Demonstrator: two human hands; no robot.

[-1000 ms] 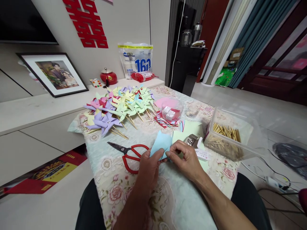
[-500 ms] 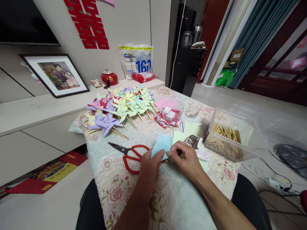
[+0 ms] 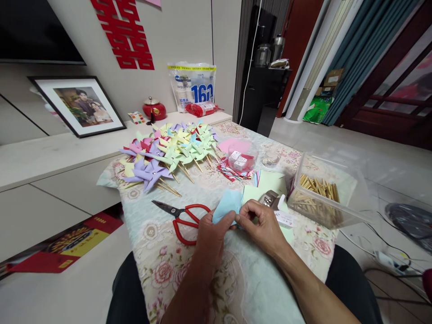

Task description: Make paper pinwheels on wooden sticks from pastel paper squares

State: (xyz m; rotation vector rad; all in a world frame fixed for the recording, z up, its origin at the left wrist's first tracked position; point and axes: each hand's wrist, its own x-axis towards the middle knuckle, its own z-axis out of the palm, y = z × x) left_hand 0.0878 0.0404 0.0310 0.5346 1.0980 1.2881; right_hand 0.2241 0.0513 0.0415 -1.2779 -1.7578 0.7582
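A light blue sheet of paper [image 3: 227, 203] is held over the front of the table between my two hands. My left hand [image 3: 213, 228] grips its lower left part, thumb on top. With thumb and index finger together, my right hand [image 3: 258, 220] pinches at the paper's lower right edge, close to my left thumb. Whether anything small is also in that pinch is hidden. Red-handled scissors [image 3: 191, 220] lie open just left of my left hand. Beyond my right hand are pale green paper [image 3: 275, 181], a small metal-coloured item [image 3: 268, 198] and a small white box [image 3: 284, 218].
Several paper pinwheels [image 3: 173, 150] on sticks are heaped at the back left. A clear bin [image 3: 315, 211] of short sticks stands at the right. Behind my hands lie paper strips [image 3: 234, 173] and a round clear container [image 3: 241, 159]. A framed photo [image 3: 81, 105] leans on the cabinet.
My left thumb has shifted slightly right, nearer to my right fingertips, and the blue paper bends a little more. Everything else stays in place.
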